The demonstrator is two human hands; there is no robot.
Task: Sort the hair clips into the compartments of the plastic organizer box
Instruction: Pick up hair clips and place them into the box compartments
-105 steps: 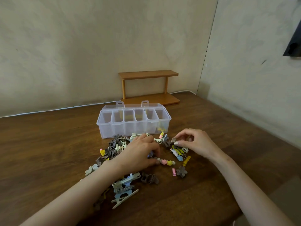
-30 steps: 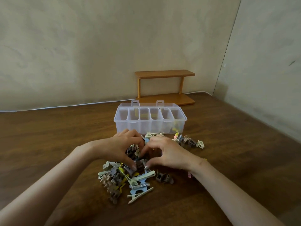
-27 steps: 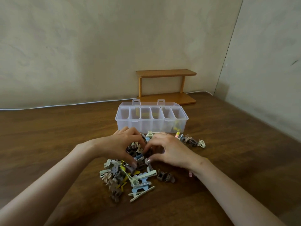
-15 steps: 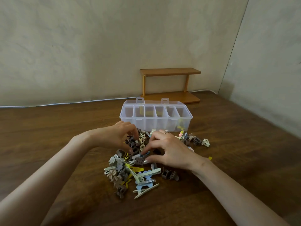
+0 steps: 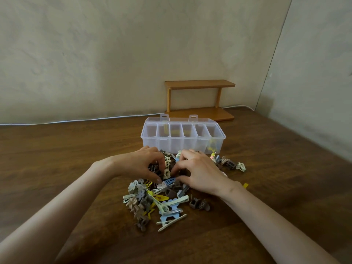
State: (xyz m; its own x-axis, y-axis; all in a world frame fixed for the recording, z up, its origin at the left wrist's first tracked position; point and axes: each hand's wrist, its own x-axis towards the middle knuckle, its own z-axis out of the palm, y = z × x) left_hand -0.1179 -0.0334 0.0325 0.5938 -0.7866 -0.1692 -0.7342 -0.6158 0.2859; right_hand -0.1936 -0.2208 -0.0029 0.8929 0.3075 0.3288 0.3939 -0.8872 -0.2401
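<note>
A clear plastic organizer box (image 5: 150, 137) with several compartments stands open on the wooden table, a yellow clip visible through its right end. In front of it lies a pile of hair clips (image 5: 152, 201) in brown, beige, blue, mint and yellow. My left hand (image 5: 141, 164) and my right hand (image 5: 198, 172) both rest on the far part of the pile, fingers curled down among the clips. Their fingertips meet at a blue clip (image 5: 169, 181); whether either hand grips it is hidden. A few clips (image 5: 228, 164) lie apart at the right.
A small two-tier wooden shelf (image 5: 200, 100) stands against the wall behind the box. A white cable (image 5: 76, 121) runs along the table's back edge. A lone brown claw clip (image 5: 199, 203) lies right of the pile.
Both hands have come together over the middle of the pile and keep fingering the clips. The view has shifted, so the box now appears further right.
</note>
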